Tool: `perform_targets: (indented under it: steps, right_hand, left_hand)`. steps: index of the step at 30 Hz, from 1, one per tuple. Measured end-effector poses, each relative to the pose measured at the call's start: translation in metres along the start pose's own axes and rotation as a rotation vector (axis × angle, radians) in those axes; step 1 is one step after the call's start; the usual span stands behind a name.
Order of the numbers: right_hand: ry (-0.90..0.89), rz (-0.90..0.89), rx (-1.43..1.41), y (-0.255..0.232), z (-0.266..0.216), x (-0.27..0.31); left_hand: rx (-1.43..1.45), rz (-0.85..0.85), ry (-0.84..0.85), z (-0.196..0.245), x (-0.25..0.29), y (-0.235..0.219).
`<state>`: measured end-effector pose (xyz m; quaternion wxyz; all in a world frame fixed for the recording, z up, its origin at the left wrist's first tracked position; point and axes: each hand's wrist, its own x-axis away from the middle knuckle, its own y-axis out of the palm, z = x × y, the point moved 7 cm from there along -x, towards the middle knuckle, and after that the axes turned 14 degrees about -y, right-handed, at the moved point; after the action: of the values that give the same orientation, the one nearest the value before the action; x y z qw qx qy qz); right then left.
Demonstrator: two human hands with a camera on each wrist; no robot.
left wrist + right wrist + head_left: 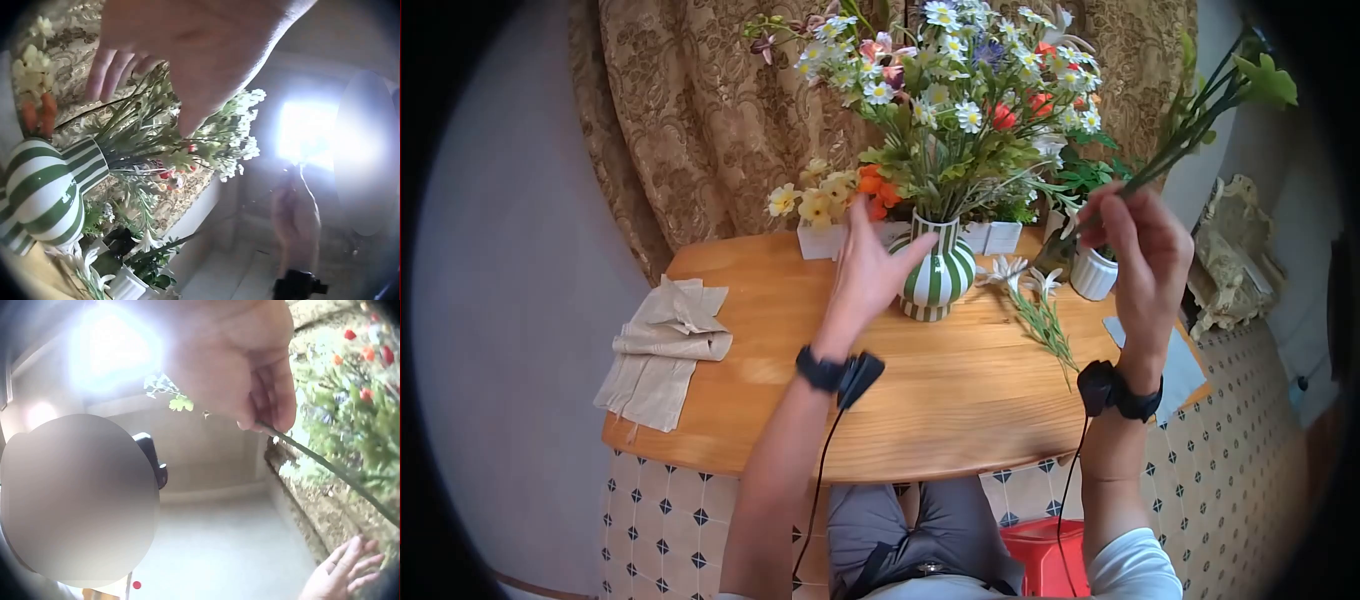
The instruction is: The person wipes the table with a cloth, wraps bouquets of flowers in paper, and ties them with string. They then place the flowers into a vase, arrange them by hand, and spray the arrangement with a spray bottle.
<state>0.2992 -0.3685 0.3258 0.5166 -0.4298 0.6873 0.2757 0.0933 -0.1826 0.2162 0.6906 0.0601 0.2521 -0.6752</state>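
A green-and-white striped vase (938, 272) stands on the wooden table, filled with a tall bunch of daisies (970, 115) and other flowers. My left hand (868, 265) is raised right beside the vase's left side, fingers spread and thumb pointing toward its neck. In the left wrist view that palm overlaps the stems above the striped neck (87, 164). To the right of the bouquet, my right hand (1148, 250) pinches a long green stem (337, 470) between thumb and fingers. Green leaves (1268, 82) show at its upper end, near the edge of the head view.
White lilies (1040, 305) lie on the table right of the vase. Behind are a white planter box (820, 240) with yellow and orange blossoms and a small white pot (1094, 275). A crumpled beige cloth (665, 345) lies left, a grey-blue cloth (1185, 375) right. Curtains (710, 120) hang behind.
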Motion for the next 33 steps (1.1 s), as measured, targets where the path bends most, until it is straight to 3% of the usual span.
perform_targets:
  steps: [1,2,4,5,9,10,12,16,18,20,22,25,27,28,33]
  right_hand:
    - [-0.013,0.012,-0.003,-0.005,0.005,-0.006]
    - [-0.020,0.024,0.022,-0.009,0.009,-0.011]
    - [-0.037,0.062,0.030,-0.008,0.019,-0.024]
    - [-0.045,0.057,0.073,-0.006,0.024,-0.031]
    - [-0.161,0.074,0.083,0.016,0.044,-0.057]
    - [-0.191,0.059,0.106,0.023,0.049,-0.063]
    - [-0.235,0.083,0.163,0.039,0.058,-0.072]
    - [-0.259,-0.169,0.501,0.086,0.098,-0.060]
    - [-0.219,-0.334,0.534,0.107,0.130,-0.036]
    - [-0.046,-0.623,0.610,0.129,0.189,0.007]
    - [-0.059,-0.459,0.539,0.130,0.186,0.021]
    - [0.003,-0.420,0.543,0.125,0.177,0.025]
    - [-0.031,-0.378,0.558,0.125,0.175,0.032]
    - [-0.074,-0.339,0.572,0.123,0.172,0.033]
    - [-0.108,-0.291,0.630,0.114,0.166,0.039]
  left_hand:
    - [-0.095,0.123,0.134,0.005,-0.016,0.007]
    - [-0.093,0.120,0.142,0.005,-0.035,0.016]
    - [-0.042,-0.092,0.229,0.015,-0.062,0.044]
    - [0.045,-0.203,0.153,0.021,-0.065,0.050]
    - [0.183,-0.263,0.002,0.002,-0.091,0.056]
    - [0.258,-0.253,0.108,-0.010,-0.107,0.063]
    - [0.216,-0.244,0.061,-0.015,-0.111,0.062]
    - [0.258,-0.292,0.037,-0.009,-0.111,0.064]
    - [0.248,-0.329,0.000,-0.008,-0.110,0.065]
    - [0.229,-0.294,0.025,-0.019,-0.117,0.067]
    - [0.208,-0.260,0.050,-0.020,-0.116,0.066]
    - [0.306,-0.244,0.065,-0.015,-0.109,0.059]
    - [0.290,-0.312,-0.140,-0.027,-0.107,0.064]
    - [0.290,-0.314,-0.139,-0.028,-0.106,0.065]
    - [0.372,-0.299,0.034,-0.024,-0.101,0.065]
